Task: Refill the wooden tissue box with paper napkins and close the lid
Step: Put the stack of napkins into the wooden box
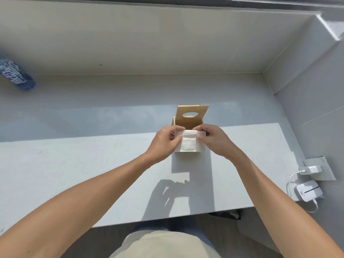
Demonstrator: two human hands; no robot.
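Head view: we stand at a pale grey countertop [78, 164] backed by a cream wall. At centre sits the light wooden tissue box [188, 125], its lid with an oval slot [192, 113] tilted up at 12 o'clock. Our left hand [163, 143] and right hand [214, 140] each pinch an end of the white stack of paper napkins [189, 143] over the box's opening. A blue patterned bottle [16, 75] lies at 10 o'clock; a white charger [310, 190] at 4 o'clock.

The wooden tissue box [189, 125] stands mid-desk [74, 174], its lid [192, 115] upright behind the napkin pack [189, 143]. A bottle [16, 75] lies far left; a charger [310, 170] and small device [309, 190] sit at right.
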